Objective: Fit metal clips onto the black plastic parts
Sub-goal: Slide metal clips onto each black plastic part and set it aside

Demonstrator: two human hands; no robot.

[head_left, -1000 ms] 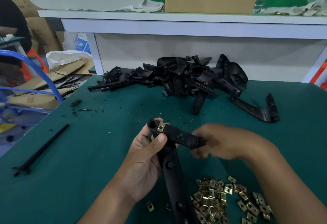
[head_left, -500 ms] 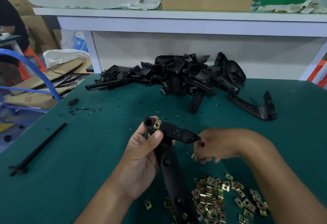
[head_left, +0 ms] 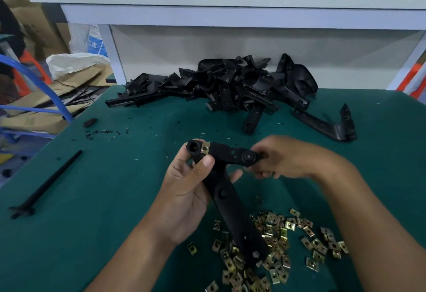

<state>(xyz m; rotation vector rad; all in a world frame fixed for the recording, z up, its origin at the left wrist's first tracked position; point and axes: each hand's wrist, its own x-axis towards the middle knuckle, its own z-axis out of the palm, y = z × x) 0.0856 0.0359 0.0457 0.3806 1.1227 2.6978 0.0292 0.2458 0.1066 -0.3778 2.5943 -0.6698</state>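
While the left hand [head_left: 184, 190] grips a black part [head_left: 227, 190] above the bench [head_left: 103, 199], thumb beside a fitted clip [head_left: 204, 148], the right hand [head_left: 285, 160] pinches its far end; loose clips [head_left: 276, 234] lie below.

The scene is lit evenly and fairly dimly from above. Only soft shadows are cast on the worktop [head_left: 115, 199]. The right hand [head_left: 283, 160] is slightly blurred. Straight lines are bowed towards the edges.
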